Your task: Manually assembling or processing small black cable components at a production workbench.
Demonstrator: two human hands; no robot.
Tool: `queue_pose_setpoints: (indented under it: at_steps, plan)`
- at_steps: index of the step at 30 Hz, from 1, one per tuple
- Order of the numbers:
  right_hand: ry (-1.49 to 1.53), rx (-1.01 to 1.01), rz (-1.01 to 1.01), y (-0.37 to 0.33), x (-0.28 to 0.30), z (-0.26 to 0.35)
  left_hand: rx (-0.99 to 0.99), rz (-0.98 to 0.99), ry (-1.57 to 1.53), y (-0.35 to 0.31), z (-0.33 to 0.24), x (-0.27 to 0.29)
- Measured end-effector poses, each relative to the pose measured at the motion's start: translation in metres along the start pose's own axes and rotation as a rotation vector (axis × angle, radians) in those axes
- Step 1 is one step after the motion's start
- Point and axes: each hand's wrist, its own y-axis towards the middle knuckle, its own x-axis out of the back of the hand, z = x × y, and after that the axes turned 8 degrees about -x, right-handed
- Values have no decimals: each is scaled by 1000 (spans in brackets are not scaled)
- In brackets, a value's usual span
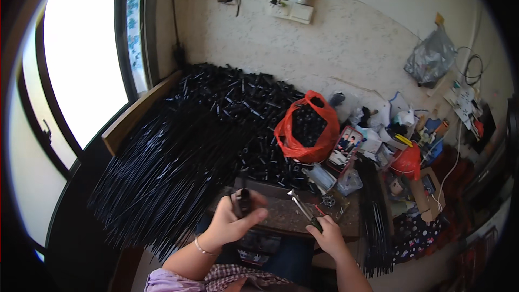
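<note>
My left hand (231,221) is closed around a short black tubular part (244,200), held above the near edge of the worktable (281,208). To its right, my right hand (328,233) grips the dark handle of a slim tool with a silvery shaft and head (300,205). The tool points up and left, apart from the black part; its exact kind is unclear. Beyond my hands lies a big heap of small black plastic tubes (238,94). A wide bundle of long thin black rods (157,178) spreads out left of my left hand.
A red plastic bag (305,151) full of black parts stands beyond my hands. Right of it are a picture-covered box (346,148), a clear plastic bag (349,182) and mixed clutter. More black rods (373,216) hang over the table's right edge. A wooden board (138,111) borders the heap by the window.
</note>
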Motion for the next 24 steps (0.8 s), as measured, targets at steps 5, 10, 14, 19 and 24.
queue_pose_setpoints:
  at_steps: [5,10,14,19,24]
  plan:
    - [-415,-131,-46,-1,-20,-34,-63,20,-200,-14,6,23]
    - [-437,-65,-147,-5,-24,-55,-325,-36,-588,7,-18,51]
    - [-425,27,-143,1,-23,-63,-520,-195,-1103,7,-32,69]
    - [1361,310,55,-3,15,11,-246,-529,-1194,-18,22,43]
    - [1546,678,-482,-24,77,16,487,-692,-1267,-65,116,-4]
